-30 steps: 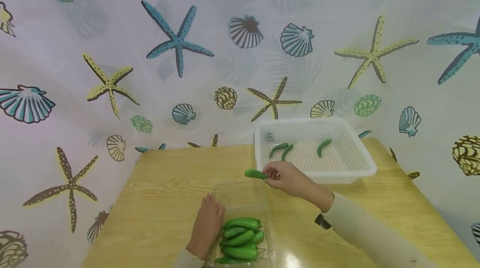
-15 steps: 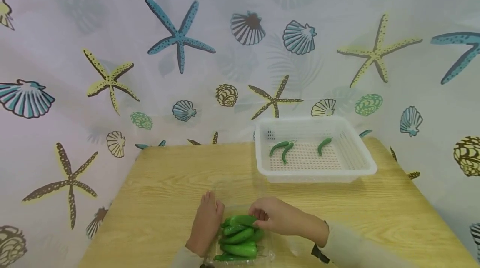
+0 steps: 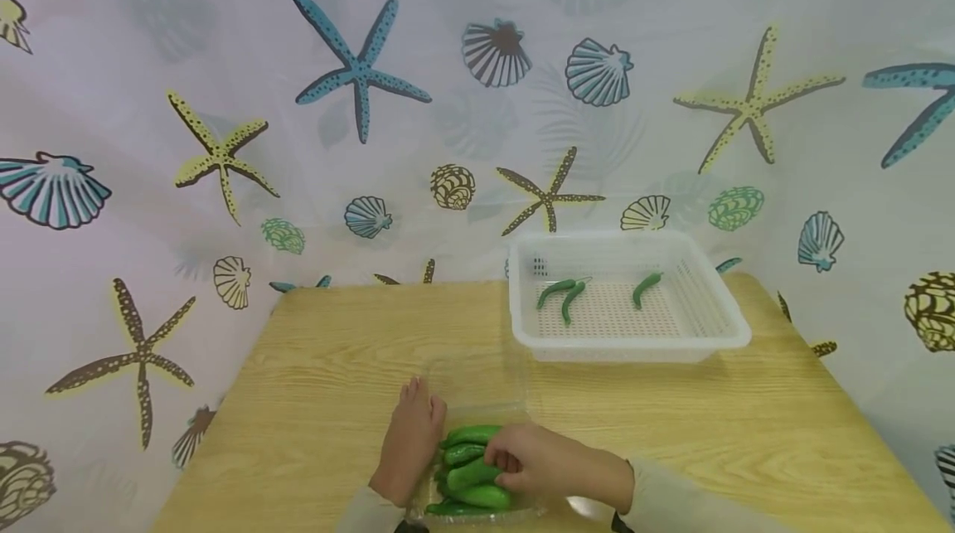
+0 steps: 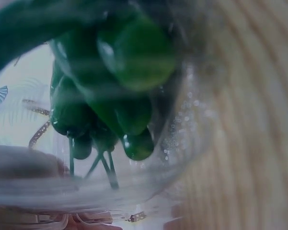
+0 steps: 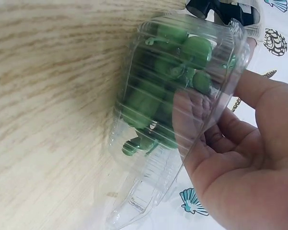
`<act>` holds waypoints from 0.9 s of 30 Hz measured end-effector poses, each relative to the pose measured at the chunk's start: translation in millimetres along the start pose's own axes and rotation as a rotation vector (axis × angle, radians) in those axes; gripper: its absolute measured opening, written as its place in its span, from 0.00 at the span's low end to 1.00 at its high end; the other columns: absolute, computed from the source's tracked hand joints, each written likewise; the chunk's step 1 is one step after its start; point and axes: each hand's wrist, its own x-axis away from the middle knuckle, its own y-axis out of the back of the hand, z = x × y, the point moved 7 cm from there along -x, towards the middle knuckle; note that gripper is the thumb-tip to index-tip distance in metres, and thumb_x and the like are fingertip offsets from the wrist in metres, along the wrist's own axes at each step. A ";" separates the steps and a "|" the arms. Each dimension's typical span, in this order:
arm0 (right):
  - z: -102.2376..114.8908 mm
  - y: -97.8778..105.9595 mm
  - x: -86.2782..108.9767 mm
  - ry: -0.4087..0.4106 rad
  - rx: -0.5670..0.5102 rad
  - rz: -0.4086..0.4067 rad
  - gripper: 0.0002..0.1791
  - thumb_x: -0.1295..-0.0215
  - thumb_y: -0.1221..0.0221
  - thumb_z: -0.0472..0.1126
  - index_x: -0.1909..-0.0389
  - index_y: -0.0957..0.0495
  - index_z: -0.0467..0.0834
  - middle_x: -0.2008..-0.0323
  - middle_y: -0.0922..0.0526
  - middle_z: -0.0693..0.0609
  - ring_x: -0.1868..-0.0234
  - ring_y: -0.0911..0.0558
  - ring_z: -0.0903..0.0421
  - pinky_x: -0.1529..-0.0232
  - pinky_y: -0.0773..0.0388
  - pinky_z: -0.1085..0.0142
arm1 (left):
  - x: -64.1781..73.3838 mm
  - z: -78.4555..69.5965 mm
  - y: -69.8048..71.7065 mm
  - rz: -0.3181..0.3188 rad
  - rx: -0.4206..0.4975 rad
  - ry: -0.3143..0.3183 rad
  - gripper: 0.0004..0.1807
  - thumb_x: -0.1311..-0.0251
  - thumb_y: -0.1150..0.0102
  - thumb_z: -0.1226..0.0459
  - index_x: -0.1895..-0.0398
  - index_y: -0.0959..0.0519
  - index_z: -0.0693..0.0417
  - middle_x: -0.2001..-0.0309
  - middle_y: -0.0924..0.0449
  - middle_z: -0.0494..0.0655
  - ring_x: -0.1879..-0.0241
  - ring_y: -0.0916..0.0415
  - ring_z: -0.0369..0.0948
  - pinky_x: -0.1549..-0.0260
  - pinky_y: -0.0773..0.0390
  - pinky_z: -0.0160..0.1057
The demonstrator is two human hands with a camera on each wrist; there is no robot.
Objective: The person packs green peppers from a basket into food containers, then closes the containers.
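A clear hinged plastic box (image 3: 477,384), its lid laid back toward the far side, holds several green peppers (image 3: 464,455) at the near edge of the table. My left hand (image 3: 409,443) rests along the box's left side with fingers pointing forward. Inside the box, my right hand (image 3: 533,460) pinches a green pepper (image 3: 472,475) by its right end, over the others. In the right wrist view, the right hand's fingers (image 5: 194,124) reach over the box wall among the peppers. Blurred peppers (image 4: 100,91) show through the plastic in the left wrist view.
A white perforated basket (image 3: 630,344) stands at the back right of the wooden table (image 3: 358,334), with 3 slim green peppers (image 3: 573,301) on its floor. A curtain (image 3: 448,127) printed with starfish and shells hangs behind and at the sides.
My right hand has come from the front of the basket, with a green pepper, toward me and down into the clear box. The left hand has stayed beside the box.
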 end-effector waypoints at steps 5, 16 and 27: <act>-0.1 -3.5 0.5 -0.013 0.014 0.006 0.09 0.43 0.39 0.37 0.61 0.21 0.44 0.72 0.26 0.65 0.71 0.27 0.70 0.70 0.28 0.78 | 0.2 1.4 -1.9 -0.001 0.000 0.008 0.29 0.32 0.64 0.58 0.36 0.39 0.73 0.35 0.42 0.67 0.34 0.48 0.58 0.38 0.45 0.55; -1.1 -3.9 -1.7 -0.043 0.057 0.013 0.09 0.45 0.39 0.35 0.61 0.20 0.45 0.74 0.27 0.66 0.74 0.28 0.70 0.72 0.28 0.78 | -0.7 -1.8 -1.2 0.011 0.024 0.016 0.29 0.32 0.64 0.58 0.36 0.40 0.72 0.35 0.43 0.66 0.33 0.50 0.58 0.38 0.46 0.55; 3.4 -2.3 0.9 -0.005 0.048 -0.009 0.09 0.44 0.40 0.35 0.60 0.21 0.44 0.74 0.27 0.66 0.74 0.28 0.71 0.72 0.28 0.78 | -1.0 0.8 -3.7 0.020 0.021 0.025 0.30 0.31 0.66 0.56 0.35 0.41 0.71 0.34 0.43 0.65 0.33 0.50 0.56 0.37 0.47 0.54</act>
